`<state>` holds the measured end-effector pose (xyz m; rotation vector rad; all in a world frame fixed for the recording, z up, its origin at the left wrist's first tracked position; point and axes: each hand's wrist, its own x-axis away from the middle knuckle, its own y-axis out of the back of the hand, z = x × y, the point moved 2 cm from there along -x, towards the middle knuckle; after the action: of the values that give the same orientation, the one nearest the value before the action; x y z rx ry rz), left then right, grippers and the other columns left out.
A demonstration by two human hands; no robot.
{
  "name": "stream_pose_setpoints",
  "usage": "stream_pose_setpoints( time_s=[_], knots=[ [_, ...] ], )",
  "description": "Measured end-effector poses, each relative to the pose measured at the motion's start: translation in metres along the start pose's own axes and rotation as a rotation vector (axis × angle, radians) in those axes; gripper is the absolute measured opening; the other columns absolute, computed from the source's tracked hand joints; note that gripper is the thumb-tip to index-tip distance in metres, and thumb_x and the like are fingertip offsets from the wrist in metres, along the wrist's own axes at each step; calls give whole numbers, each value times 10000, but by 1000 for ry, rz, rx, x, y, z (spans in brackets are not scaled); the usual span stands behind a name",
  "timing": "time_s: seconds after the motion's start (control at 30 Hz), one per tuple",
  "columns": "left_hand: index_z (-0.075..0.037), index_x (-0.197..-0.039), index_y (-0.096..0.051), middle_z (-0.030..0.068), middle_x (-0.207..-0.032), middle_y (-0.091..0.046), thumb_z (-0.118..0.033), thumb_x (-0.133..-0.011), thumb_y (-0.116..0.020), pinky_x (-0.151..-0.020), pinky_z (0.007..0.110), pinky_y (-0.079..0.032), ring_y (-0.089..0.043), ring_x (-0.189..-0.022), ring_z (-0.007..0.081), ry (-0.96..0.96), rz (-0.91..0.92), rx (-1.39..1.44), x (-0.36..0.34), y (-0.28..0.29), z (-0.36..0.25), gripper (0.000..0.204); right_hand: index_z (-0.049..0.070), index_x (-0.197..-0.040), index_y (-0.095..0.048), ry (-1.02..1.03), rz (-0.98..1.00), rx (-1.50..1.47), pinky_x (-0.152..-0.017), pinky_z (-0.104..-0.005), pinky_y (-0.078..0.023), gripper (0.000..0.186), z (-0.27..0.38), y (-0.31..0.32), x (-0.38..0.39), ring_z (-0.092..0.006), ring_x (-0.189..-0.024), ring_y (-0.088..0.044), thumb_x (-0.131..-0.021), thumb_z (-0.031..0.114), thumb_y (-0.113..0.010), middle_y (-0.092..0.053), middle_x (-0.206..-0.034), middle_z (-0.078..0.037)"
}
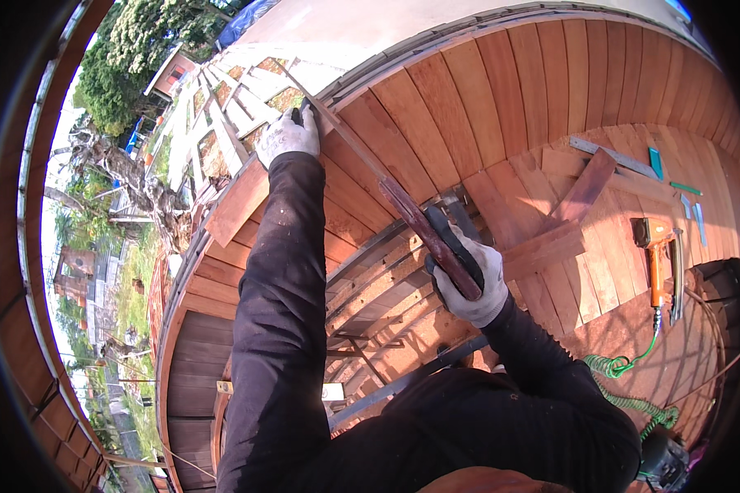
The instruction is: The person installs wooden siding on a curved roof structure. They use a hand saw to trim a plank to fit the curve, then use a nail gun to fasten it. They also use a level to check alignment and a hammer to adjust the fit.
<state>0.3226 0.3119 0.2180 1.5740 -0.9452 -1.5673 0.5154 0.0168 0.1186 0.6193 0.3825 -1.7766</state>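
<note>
There are two hands (290,138) (482,279), one long tool (436,240), one nail gun (656,255).

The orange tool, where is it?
In the head view, the orange tool is on the right, past the right hand, joined to the green coiled hose.

1. One view serves here: the left of two wide fisheye cameras worn side by side on the person's head.
2. It faces down and forward over the dark-clothed torso (460,427), which spreads along the lower edge, close to the lens.
3. The left hand (290,135) shows above and left of centre, farther out; the right hand (478,279), nearer the camera, lies just right of the middle.
4. The field is broad, taking in distant trees (103,99) at upper left and wooden boards (444,90) arching across the upper right.
5. Straight edges bow toward the rim, and the corners are black.
</note>
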Motion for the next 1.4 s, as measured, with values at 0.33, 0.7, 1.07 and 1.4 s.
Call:
stream_pose_setpoints(
  time_s=[0.33,0.7,1.07,1.4],
  knots=[
    [-175,-1257,-692,169,-1164,-707,-578,-984,-397,-1002,479,-440,-639,-1143,330,-17,-42,-31,9,15,-10,569,-53,-1426,-491,-4,-19,-96,-783,-321,-557,632,-11,-3,-5,-276,-831,-731,-817,-14,-659,-715,-1062,-220],
    [-152,-1311,-655,105,-1257,-688,-517,-999,-409,-1056,455,-398,-601,-1223,279,-42,75,36,20,33,-12,539,-59,-1434,-485,-185,14,-142,-900,-292,-526,617,-1,3,10,-222,-1090,-689,-829,-19,-600,-609,-1362,-237],
    [-148,-1274,-666,140,-1271,-662,-480,-996,-443,-1074,493,-355,-574,-1244,301,-50,39,145,16,22,-6,487,-22,-1511,-412,-222,-25,-54,-607,-174,-420,673,-6,5,28,-26,-656,-517,-897,129,-642,-618,-848,35],
    [-117,-1266,-653,123,-1258,-663,-518,-987,-453,-1062,479,-400,-579,-1229,311,-122,-46,79,29,23,-4,529,-25,-1423,-518,99,-79,-27,-924,-293,-513,534,1,-36,-60,-153,-1083,-659,-895,-2,-598,-649,-1335,-164]
  ],
)
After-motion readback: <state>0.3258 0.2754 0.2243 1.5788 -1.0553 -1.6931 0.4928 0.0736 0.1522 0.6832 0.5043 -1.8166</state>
